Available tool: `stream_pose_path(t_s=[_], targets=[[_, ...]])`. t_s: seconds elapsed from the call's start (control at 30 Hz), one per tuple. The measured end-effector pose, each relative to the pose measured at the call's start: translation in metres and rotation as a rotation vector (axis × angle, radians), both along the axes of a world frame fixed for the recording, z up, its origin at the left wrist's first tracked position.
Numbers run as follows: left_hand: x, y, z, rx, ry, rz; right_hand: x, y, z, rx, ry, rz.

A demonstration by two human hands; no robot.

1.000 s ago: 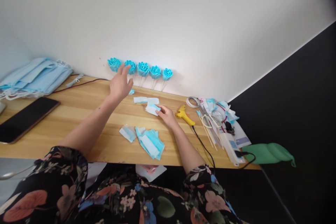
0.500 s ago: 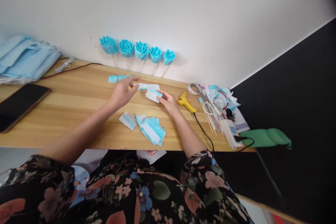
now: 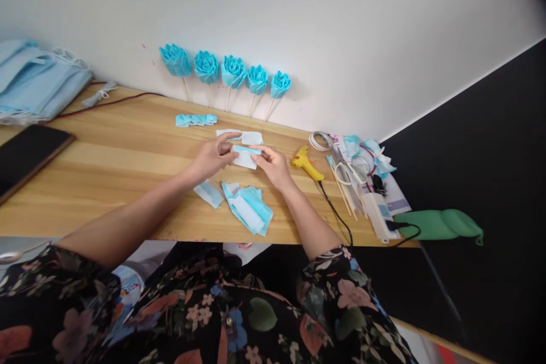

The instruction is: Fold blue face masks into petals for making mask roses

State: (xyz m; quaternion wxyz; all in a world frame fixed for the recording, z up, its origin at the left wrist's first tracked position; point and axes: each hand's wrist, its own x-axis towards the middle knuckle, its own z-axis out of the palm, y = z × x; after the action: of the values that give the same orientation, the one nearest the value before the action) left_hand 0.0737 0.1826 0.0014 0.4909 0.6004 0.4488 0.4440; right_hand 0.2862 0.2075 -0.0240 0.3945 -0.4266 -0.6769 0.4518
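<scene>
Both hands pinch one folded mask piece (image 3: pixel 244 156) just above worktop (image 3: pixel 106 165): left hand (image 3: pixel 212 156) on its left end, right hand (image 3: pixel 273 166) on right; long axis runs left-right btwn them.

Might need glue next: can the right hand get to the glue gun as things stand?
Probably yes. The glue gun lies on the table just beside the right hand, nothing between them, though that hand now pinches a mask piece.
</scene>
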Motion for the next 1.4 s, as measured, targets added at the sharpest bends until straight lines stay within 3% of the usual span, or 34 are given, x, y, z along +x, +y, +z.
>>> stream_pose_path(t_s=[0.23, 0.43, 0.67, 0.9, 1.13, 1.4], targets=[[-0.002, 0.0, 0.001, -0.018, -0.059, 0.042, 0.0, -0.002, 0.007, 0.019, 0.061, 0.028], [0.001, -0.002, 0.002, 0.012, -0.016, -0.013, -0.003, -0.007, 0.014, 0.099, 0.045, 0.175], [0.005, -0.008, 0.0, 0.138, 0.081, -0.078, -0.011, -0.012, 0.012, 0.222, -0.14, 0.074], [0.005, -0.007, -0.004, 0.237, 0.1, -0.048, -0.008, -0.008, 0.007, 0.121, -0.084, 0.023], [0.003, -0.002, -0.008, 0.145, -0.041, -0.057, -0.003, -0.002, 0.003, -0.08, 0.084, 0.039], [0.005, -0.004, -0.006, 0.117, -0.067, -0.094, -0.002, -0.006, 0.006, -0.154, 0.138, 0.146]])
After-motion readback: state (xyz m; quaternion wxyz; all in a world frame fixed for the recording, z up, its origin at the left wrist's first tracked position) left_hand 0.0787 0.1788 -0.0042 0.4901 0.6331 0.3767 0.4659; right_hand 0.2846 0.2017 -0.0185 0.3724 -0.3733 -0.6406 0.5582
